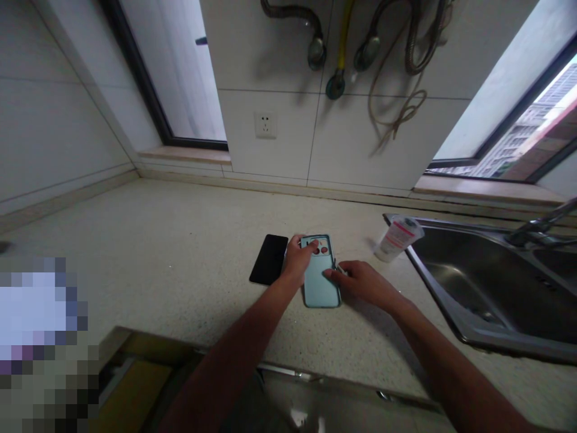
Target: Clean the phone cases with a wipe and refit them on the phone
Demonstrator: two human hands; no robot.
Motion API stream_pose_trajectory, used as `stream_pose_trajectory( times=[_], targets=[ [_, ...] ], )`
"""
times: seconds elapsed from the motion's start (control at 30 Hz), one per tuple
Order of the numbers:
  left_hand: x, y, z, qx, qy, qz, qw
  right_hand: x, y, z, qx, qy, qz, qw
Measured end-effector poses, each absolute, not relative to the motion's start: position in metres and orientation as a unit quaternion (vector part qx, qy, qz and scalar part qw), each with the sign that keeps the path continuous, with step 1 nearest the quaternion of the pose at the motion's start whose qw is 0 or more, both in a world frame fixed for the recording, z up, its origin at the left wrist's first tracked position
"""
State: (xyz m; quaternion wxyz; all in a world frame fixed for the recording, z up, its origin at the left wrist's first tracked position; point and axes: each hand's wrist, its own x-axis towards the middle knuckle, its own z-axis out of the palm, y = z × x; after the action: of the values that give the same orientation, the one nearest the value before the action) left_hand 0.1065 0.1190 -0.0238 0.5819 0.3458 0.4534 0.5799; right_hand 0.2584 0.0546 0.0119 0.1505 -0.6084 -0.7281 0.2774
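Note:
A light blue-green phone case (321, 281) with round camera openings near its top lies between my hands, above the countertop or on it; I cannot tell which. My left hand (297, 260) is closed on its upper left edge, the thumb across the camera area. At the right edge, my right hand (363, 281) grips with its thumb over the case's face. A small pale strip shows by the right fingers; what it is cannot be made out. Just left of my left hand, a black phone or dark flat panel (269, 260) lies flat on the counter.
A clear plastic cup (397, 239) with red print stands tilted-looking beside the steel sink (455, 270) on the right, with a faucet (541, 228) behind. The speckled countertop (180, 240) meets a tiled wall with an outlet (265, 125) and hoses. An open drawer or cupboard (139, 385) is below left.

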Motion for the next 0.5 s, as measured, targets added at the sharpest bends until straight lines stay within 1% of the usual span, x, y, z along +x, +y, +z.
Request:
stream_pose_trajectory(
  times=[0.07,0.17,0.23,0.3,0.37,0.43,0.5],
  targets=[
    [0.106,0.118,-0.023,0.358,0.463,0.571,0.576,0.261,0.055,0.016,-0.627,-0.722,0.246,0.154],
    [0.107,0.117,-0.022,0.367,0.445,0.555,0.599,0.264,0.057,0.019,-0.637,-0.721,0.203,0.184],
    [0.108,0.115,-0.022,0.373,0.436,0.541,0.615,0.265,0.059,0.020,-0.641,-0.721,0.187,0.188],
    [0.109,0.113,-0.023,0.388,0.440,0.512,0.627,0.265,0.060,0.018,-0.658,-0.718,0.164,0.158],
    [0.110,0.111,-0.024,0.422,0.449,0.481,0.624,0.265,0.061,0.015,-0.682,-0.711,0.136,0.105],
    [0.110,0.109,-0.025,0.477,0.461,0.468,0.584,0.267,0.063,0.013,-0.695,-0.707,0.115,0.063],
    [0.110,0.107,-0.026,0.536,0.465,0.462,0.532,0.269,0.065,0.011,-0.693,-0.712,0.106,0.046]
  ],
)
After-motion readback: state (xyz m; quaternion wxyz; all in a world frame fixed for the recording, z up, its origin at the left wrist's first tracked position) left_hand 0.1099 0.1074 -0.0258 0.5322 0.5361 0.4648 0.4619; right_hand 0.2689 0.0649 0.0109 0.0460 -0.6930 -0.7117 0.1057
